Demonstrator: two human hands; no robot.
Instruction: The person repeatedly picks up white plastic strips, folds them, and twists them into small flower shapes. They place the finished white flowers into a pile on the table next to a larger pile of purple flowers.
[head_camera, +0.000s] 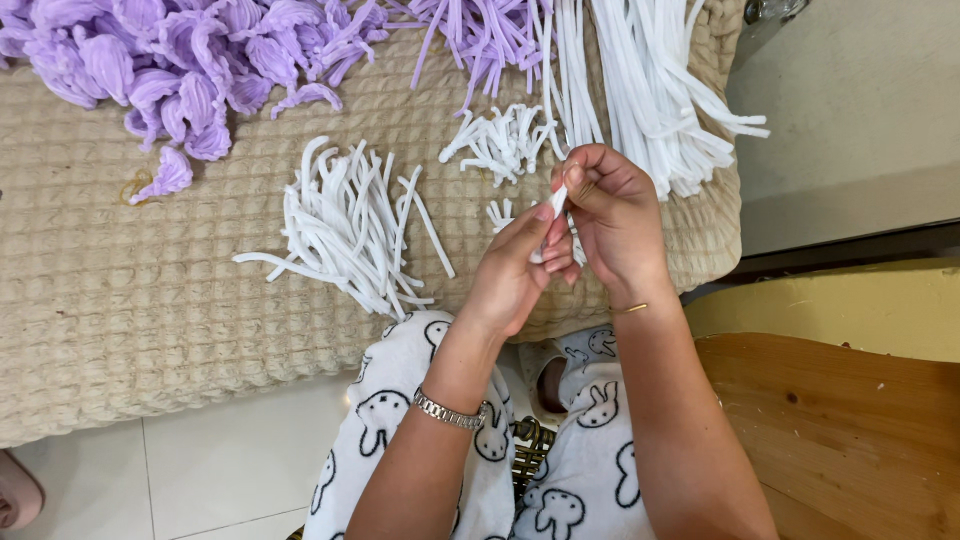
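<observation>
Both hands meet right over the near edge of the beige waffle-textured blanket (150, 300), pinching one short white fuzzy stem (558, 201) between them. The left hand (515, 270) has its thumb and fingers closed on the lower end, and the right hand (610, 215) is curled tight around the upper end, so neither is spread at all. The left wrist has a silver watch (448, 411) on it, and the right has a thin gold bangle (630, 308).

On the blanket, just beyond the left hand, sits a loose pile of short white stems (345, 225). A smaller bunch of bent white pieces (500, 140) lies farther in, right above the hands. Long white stems (650, 80) run along the blanket's far right side, and long purple stems (480, 35) fan out next to them. The blanket's far left corner is loaded with purple petal shapes (190, 60), with one stray purple petal (168, 175) a bit nearer.

Below the blanket's near edge you get white tile floor (220, 460), the person's white bunny-print pants (590, 470), and a wooden surface (850, 430) off to the right.
</observation>
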